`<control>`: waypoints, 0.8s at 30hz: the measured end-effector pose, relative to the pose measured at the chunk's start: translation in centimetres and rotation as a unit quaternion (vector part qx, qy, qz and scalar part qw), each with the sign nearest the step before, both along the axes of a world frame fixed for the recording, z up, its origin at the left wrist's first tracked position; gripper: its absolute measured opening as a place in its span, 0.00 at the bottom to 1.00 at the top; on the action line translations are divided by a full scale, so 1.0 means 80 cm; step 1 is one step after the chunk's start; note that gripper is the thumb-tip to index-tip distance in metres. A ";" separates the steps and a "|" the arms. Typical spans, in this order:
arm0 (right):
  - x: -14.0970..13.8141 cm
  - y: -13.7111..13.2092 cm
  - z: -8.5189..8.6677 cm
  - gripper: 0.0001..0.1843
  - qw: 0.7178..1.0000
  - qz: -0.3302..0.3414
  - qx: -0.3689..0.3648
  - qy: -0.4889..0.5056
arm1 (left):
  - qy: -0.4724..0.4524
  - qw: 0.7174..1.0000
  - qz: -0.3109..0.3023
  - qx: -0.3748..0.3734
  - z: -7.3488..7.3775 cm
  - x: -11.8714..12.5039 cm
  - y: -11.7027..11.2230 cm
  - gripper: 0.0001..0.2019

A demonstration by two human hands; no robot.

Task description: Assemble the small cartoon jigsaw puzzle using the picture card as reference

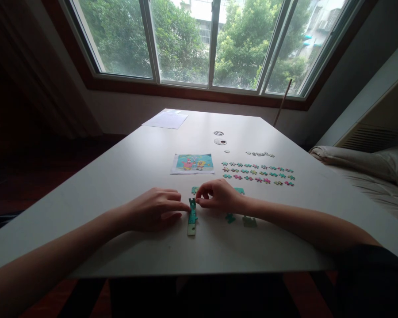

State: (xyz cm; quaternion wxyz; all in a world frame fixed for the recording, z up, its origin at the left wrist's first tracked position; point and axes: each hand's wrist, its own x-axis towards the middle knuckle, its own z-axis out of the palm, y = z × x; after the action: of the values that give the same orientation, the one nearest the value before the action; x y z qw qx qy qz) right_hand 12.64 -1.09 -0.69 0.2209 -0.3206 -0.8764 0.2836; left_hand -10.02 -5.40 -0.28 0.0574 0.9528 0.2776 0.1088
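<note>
A short strip of joined teal puzzle pieces [192, 219] lies on the white table [126, 176] in front of me. My left hand [155, 208] rests beside it, fingertips pressed to the strip's top end. My right hand [219, 196] pinches a teal puzzle piece [193, 202] against the top of that strip. More joined teal pieces [240, 191] peek out behind my right hand. Two loose pieces [230, 217] lie under my right wrist.
A colourful cartoon reference picture [193, 163] lies past my hands. Rows of several loose puzzle pieces [258, 173] are spread to its right. Farther back are two small round objects [220, 141] and a sheet of paper [166, 119]. A bed [374, 176] stands right of the table.
</note>
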 end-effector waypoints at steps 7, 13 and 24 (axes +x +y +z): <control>-0.001 0.000 0.001 0.05 1.000 0.001 0.022 -0.006 | 0.013 1.000 -0.011 0.021 0.003 0.004 -0.004 0.16; 0.000 0.000 -0.009 0.04 0.993 0.021 0.115 -0.012 | 0.016 1.000 -0.020 0.009 0.001 0.006 -0.003 0.18; -0.002 0.004 -0.006 0.02 0.996 0.058 0.064 0.027 | 0.025 1.000 -0.013 -0.012 0.002 0.004 -0.003 0.19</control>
State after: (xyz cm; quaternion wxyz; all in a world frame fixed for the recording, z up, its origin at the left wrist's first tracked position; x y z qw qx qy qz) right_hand 12.46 -0.81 -1.17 0.2479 -0.2462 -0.9035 0.2481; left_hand -9.71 -5.67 -0.15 0.0631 0.9580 0.2677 0.0812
